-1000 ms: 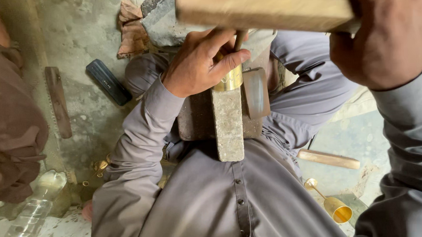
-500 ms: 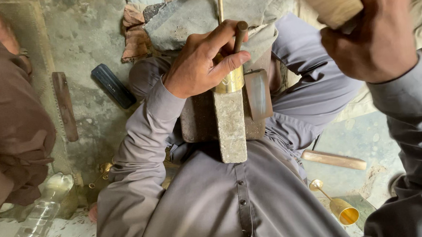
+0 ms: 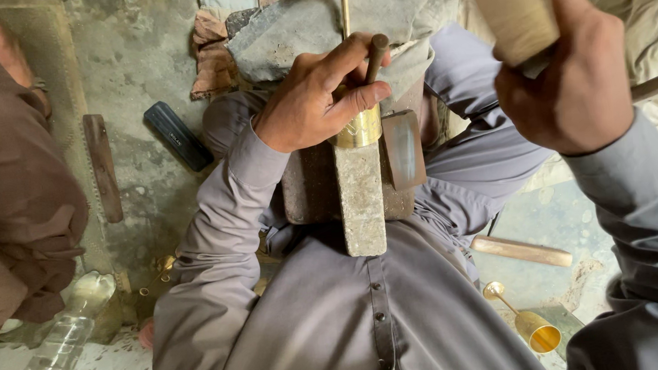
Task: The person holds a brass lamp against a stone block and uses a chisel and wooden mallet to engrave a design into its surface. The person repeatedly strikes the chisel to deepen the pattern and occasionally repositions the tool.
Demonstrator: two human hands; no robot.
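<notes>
Since a second ago the wooden mallet [image 3: 514,14] has swung up and away from across the top of the view, and now only its pale head shows at the upper right, gripped in the right hand [image 3: 567,82] with the fingers curled tight round the handle. Left hand [image 3: 317,99] holds its place on the brass ring [image 3: 358,131], its fingers [image 3: 354,99] wrapped and pinching the ring against the top of the upright stone block [image 3: 360,198], with a dark rod [image 3: 376,55] caught between them. Block and ring stand between the person's knees, above the grey shirt [image 3: 366,318]. On the floor to the right lie a wooden stick [image 3: 522,251] and a brass goblet [image 3: 528,325]; a plastic bottle [image 3: 67,337] lies at lower left
</notes>
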